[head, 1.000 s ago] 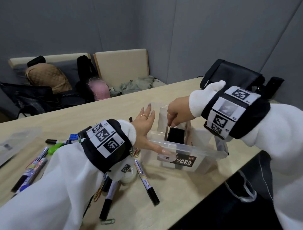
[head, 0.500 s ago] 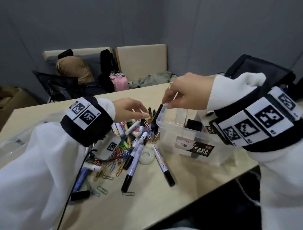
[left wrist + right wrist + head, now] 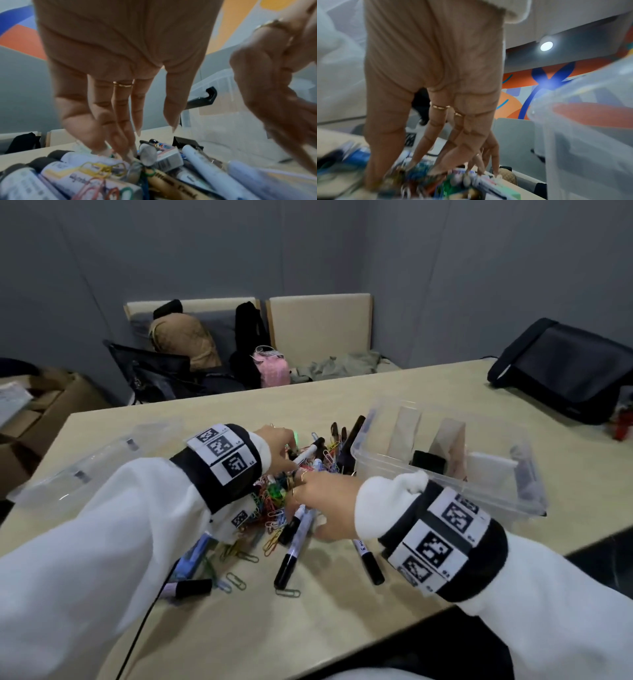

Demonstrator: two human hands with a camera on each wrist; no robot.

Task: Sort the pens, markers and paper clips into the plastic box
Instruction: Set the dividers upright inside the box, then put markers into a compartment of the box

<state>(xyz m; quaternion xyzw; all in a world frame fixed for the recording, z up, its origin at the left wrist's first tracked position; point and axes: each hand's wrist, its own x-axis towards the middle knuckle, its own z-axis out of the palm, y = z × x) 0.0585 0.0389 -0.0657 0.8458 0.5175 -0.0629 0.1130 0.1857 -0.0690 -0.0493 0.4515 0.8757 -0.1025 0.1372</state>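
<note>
A heap of pens, markers and coloured paper clips [image 3: 272, 503] lies mid-table, left of the clear plastic box [image 3: 486, 486]. My left hand [image 3: 287, 453] reaches down into the heap's far side; its straight fingers [image 3: 123, 142] touch markers and lift nothing. My right hand [image 3: 301, 491] is spread over the near side, with fingertips [image 3: 436, 171] on the blurred heap. Loose markers [image 3: 291, 553] [image 3: 368, 559] and single clips [image 3: 236, 580] lie nearer me. The box has upright dividers and a black item [image 3: 428, 461] inside.
The box's clear lid [image 3: 89, 470] lies at the left. A black bag [image 3: 565, 371] sits on the far right of the table and a red item [image 3: 621, 426] by the edge. Chairs with bags [image 3: 185, 340] stand behind. The table's front edge is close.
My right hand left the box and came down onto the heap. My left hand moved from the box's side to the far part of the heap. The view swung left.
</note>
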